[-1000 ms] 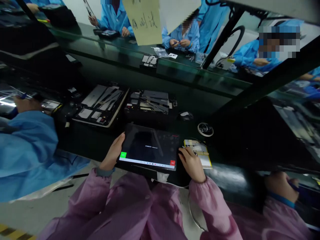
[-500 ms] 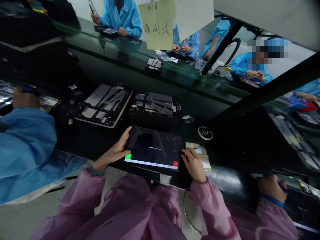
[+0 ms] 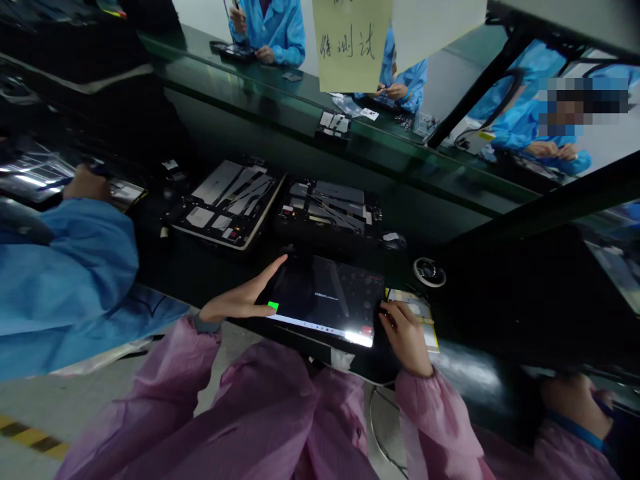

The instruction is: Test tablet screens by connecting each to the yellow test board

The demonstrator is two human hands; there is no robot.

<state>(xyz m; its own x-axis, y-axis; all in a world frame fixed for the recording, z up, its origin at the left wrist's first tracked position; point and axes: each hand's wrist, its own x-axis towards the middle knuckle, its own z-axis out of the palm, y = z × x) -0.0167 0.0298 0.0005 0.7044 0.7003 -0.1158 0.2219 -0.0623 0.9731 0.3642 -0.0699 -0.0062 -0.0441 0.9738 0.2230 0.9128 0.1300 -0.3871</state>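
A dark tablet (image 3: 327, 299) lies at the near edge of the green bench, its screen lit with a green square at the lower left and a red one at the lower right. My left hand (image 3: 245, 297) lies along the tablet's left edge, fingers stretched out flat, the forefinger pointing up the edge. My right hand (image 3: 406, 337) is curled round the tablet's right edge, thumb on the bezel. Both sleeves are pink.
Two opened tablet bodies (image 3: 227, 203) (image 3: 333, 212) lie behind the tablet. A tape roll (image 3: 429, 272) and a yellow-edged pad (image 3: 417, 313) sit at the right. A person in blue (image 3: 60, 267) works at my left. A yellow paper sign (image 3: 351, 40) hangs above.
My left hand has let go of the tablet's left edge and stretched out flat along it. The view has shifted right and down; the tablet's near edge now catches a glare.
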